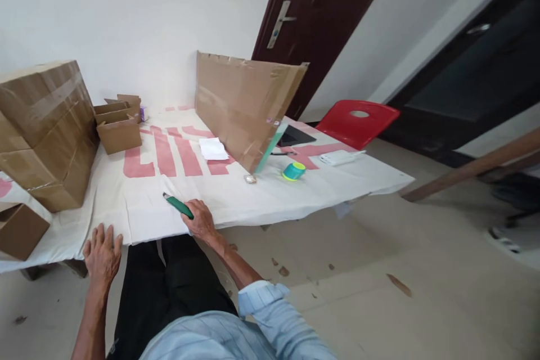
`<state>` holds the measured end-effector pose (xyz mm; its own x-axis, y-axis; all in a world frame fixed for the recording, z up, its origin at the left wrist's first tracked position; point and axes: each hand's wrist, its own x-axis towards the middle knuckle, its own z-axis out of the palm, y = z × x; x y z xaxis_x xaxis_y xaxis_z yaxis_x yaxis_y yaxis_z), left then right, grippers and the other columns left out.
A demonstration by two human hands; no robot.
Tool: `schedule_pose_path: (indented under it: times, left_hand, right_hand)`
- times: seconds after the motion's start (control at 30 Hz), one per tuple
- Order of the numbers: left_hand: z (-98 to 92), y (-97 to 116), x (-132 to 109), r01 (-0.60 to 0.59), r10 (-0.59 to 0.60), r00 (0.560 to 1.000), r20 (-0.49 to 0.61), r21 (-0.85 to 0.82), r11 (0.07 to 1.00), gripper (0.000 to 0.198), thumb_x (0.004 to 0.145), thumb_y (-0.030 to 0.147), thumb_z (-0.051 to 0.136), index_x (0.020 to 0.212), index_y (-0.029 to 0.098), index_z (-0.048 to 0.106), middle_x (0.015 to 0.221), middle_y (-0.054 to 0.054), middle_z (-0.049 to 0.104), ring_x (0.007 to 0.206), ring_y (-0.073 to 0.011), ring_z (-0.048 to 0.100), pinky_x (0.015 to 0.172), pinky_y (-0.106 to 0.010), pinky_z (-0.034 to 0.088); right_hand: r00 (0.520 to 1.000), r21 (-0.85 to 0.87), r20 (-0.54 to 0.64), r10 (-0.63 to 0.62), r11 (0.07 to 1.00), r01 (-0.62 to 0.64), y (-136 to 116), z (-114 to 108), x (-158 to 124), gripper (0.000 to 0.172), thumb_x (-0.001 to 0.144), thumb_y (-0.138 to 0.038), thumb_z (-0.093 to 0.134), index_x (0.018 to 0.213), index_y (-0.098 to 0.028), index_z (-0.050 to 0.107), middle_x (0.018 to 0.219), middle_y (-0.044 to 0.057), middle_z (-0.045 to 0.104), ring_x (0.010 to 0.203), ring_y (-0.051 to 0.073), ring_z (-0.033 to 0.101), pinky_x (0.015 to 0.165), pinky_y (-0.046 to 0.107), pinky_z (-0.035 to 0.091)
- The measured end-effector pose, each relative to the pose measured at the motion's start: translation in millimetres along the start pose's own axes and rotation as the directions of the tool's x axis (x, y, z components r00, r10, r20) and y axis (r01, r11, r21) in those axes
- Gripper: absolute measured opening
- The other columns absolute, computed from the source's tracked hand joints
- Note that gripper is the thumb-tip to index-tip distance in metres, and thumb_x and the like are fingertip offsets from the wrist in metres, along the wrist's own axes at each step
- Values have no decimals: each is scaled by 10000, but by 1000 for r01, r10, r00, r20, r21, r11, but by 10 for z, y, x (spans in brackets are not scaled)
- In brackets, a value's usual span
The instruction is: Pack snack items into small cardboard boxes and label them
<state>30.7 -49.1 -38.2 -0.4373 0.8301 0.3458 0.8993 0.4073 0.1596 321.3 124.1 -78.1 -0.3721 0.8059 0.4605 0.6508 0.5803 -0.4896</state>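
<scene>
A green box cutter [177, 203] lies in the grip of my right hand [199, 220], its metal tip pointing left, low over the front of the table. My left hand [102, 254] rests on the table's front edge with its fingers stretched out and nothing in it. Both hands are on the white cloth [147, 215] with large red lettering that covers the table. Farther back are a white slip of paper [213, 149] and a tall cardboard sheet [242, 101] standing upright.
A large taped carton [46, 129] stands at the left, near small open boxes [120, 132] and another small box [21, 230]. A teal and yellow tape roll [294, 171] and a white object [340, 157] sit at the right. Beyond is a red chair [356, 126].
</scene>
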Motion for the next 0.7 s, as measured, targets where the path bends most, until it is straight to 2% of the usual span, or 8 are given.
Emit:
schedule_pose_path:
  times: [0.13,0.27,0.37,0.47,0.53,0.6,0.7]
  left_hand:
    - [-10,-33,-5,-20,19,1000,10,47,999,516,1068,381,406,1460,174,671,1657,-198,526,1575,-352,452,1277,-548,328]
    - [-108,-11,34,-2,-3,997,73,73,997,532,1077,395,381,1443,138,670,1658,-205,522,1579,-337,445,1269,-542,346]
    - [-217,11,118,29,-34,991,127,42,999,505,1066,432,398,1362,167,710,1624,-175,568,1536,-337,494,1232,-559,397]
    - [-267,86,257,15,-11,993,120,-33,999,477,1024,443,452,1294,169,733,1542,-190,630,1465,-380,555,1179,-603,445]
    - [-242,225,366,-72,83,993,88,-122,990,478,992,436,494,1311,164,724,1515,-214,641,1425,-403,586,1129,-597,490]
    - [-177,460,469,-215,234,970,58,-228,950,486,984,428,523,1357,173,704,1534,-218,627,1421,-403,594,1090,-565,529]
    - [-52,950,595,-438,477,878,42,-332,835,497,1002,408,556,1448,212,654,1598,-180,586,1503,-397,524,1105,-570,530]
  right_hand:
    - [1000,52,-16,-22,998,23,5,-2,4,282,929,-251,686,1204,-205,727,1163,108,731,1060,287,634,979,425,524]
    - [993,106,-119,-10,994,22,153,-83,150,291,1005,-258,605,1259,-190,730,1197,126,733,1124,272,663,1025,411,545]
    - [988,-48,-137,74,996,-81,436,-292,447,327,1024,-223,543,1281,-162,735,1272,158,726,1207,282,648,1104,422,516]
    - [983,-170,-101,152,971,-168,836,-547,865,389,1009,-198,539,1357,-131,701,1389,190,693,1306,306,603,1161,439,469]
    - [979,-201,-84,188,959,-202,1123,-671,1153,459,986,-184,559,1430,-121,656,1487,207,645,1380,331,559,1184,471,443]
    - [974,-232,-59,219,946,-226,1393,-730,1409,541,958,-154,567,1496,-112,605,1594,212,568,1467,340,493,1218,488,403]
    - [968,-268,-8,249,933,-242,1725,-712,1689,601,924,-151,604,1524,-123,578,1653,197,517,1520,323,445,1252,479,350]
